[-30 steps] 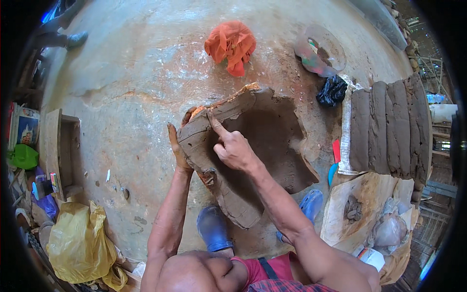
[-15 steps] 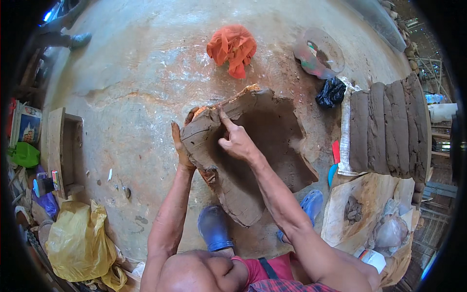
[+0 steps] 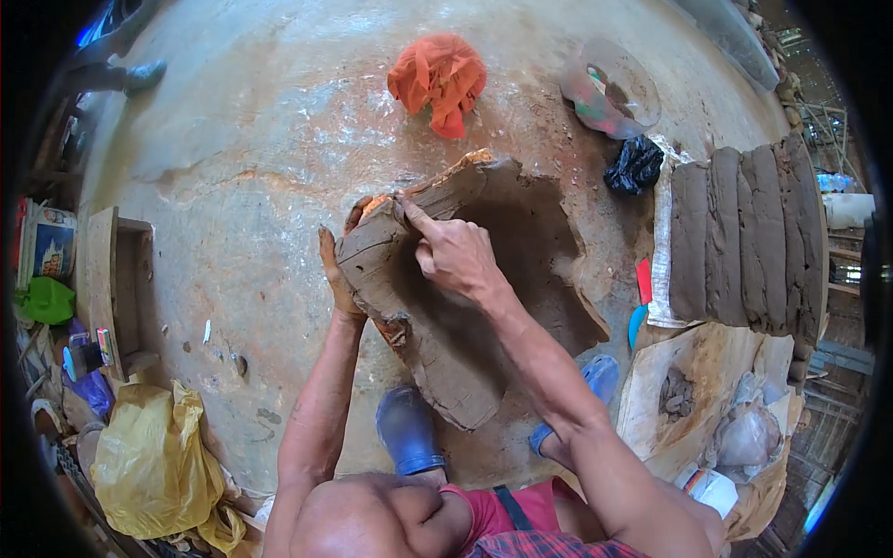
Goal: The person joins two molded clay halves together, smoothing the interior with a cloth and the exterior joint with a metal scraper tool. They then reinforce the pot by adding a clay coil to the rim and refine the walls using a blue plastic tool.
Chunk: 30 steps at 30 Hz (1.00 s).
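Note:
A large, hollow, curved piece of grey-brown clay [image 3: 446,358] with ragged edges and an orange-tinged upper rim lies tilted in front of me. Against its outer left side rests my left hand [image 3: 342,288], holding the wall from outside. One digit stands up beside the clay and other fingertips show at the rim; the rest are hidden behind it. Inside the hollow, my right hand [image 3: 458,253] presses its stretched index fingertip to the upper left rim. Its thumb is apart from that finger, the remaining fingers curled, and nothing is held.
At right, several thick clay slabs [image 3: 744,242] lie on a white-edged board. Beyond the clay are an orange cloth bundle [image 3: 437,79], a round basin [image 3: 595,107] and a black plastic bag [image 3: 633,166]. A wooden box [image 3: 104,293] and yellow bag [image 3: 149,456] stand left; blue clogs [image 3: 407,432] are below.
My right index fingertip has slid a little left along the rim, with the hand following. My left hand stays against the outer wall. The whole view has shifted slightly.

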### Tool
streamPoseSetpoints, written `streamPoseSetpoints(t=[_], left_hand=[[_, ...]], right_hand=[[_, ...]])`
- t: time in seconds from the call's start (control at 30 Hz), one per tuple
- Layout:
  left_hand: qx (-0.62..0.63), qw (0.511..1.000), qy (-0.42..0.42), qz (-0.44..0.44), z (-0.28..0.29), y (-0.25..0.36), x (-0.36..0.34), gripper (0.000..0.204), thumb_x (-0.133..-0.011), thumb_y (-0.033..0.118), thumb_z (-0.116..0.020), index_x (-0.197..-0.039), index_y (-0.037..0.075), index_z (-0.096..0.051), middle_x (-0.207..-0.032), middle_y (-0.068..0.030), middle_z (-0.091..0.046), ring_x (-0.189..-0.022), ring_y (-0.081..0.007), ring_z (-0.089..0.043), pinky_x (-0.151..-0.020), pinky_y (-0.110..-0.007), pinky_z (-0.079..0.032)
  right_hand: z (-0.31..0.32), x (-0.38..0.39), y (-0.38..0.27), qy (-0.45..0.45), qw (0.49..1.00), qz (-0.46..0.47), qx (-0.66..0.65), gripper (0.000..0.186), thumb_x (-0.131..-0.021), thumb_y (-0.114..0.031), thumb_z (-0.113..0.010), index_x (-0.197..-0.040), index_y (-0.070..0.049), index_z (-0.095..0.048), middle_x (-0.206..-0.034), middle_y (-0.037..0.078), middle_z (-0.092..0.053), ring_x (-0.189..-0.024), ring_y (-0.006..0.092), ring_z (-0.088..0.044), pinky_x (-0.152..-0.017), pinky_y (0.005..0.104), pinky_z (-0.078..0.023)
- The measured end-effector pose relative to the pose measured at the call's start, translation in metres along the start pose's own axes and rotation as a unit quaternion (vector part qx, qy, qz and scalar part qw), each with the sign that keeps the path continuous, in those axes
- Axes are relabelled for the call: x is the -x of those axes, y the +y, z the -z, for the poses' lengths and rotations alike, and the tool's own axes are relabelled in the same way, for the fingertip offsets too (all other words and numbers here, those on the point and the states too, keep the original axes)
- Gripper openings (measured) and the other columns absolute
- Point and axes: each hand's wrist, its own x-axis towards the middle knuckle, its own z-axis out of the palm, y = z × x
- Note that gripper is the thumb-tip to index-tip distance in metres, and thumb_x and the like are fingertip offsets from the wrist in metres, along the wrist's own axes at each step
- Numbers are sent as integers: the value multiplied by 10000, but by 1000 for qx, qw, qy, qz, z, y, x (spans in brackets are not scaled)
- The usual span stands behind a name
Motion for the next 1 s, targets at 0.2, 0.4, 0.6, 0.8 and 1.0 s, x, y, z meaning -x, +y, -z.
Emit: streamPoseSetpoints(t=[0.2,0.4,0.6,0.8,1.0], left_hand=[[-8,1000,14,-5,0,3,2,814,-1049,695,-327,-1569,72,-392,-1576,-201,-449,-1426,-362,-476,-1206,-522,-390],[-10,1000,19,-6,0,2,1,825,-1047,702,-328,-1564,62,-392,-1573,-198,-452,-1418,-358,-481,-1205,-513,-391],[-27,999,7,-16,-2,2,0,837,-1050,701,-326,-1560,40,-389,-1580,-197,-447,-1446,-363,-443,-1222,-508,-347],[-24,999,18,-13,-5,1,1,837,-1048,696,-341,-1553,31,-393,-1584,-196,-444,-1444,-366,-443,-1222,-508,-346],[-17,1000,11,-6,-1,3,1,840,-1046,699,-346,-1556,34,-391,-1581,-199,-446,-1438,-360,-452,-1216,-510,-356]], right_hand=[[-11,13,-24,-13,982,-61,-180,1015,-705,-195,-603,-1661,-303,-279,-783,293,-687,-792,512,-693,-851,601,-570],[-20,12,-15,-25,987,-98,-121,1026,-712,-176,-585,-1663,-353,-244,-772,309,-679,-799,518,-696,-839,620,-576],[-16,10,25,32,991,-123,43,939,-746,-189,-567,-1624,-427,-331,-722,240,-684,-688,454,-701,-737,610,-593],[13,9,16,59,989,-138,17,944,-745,-180,-576,-1629,-405,-335,-800,268,-708,-741,478,-710,-790,629,-580],[37,-13,8,71,977,-177,96,977,-732,-174,-577,-1646,-375,-297,-750,293,-693,-754,505,-711,-799,638,-578]])
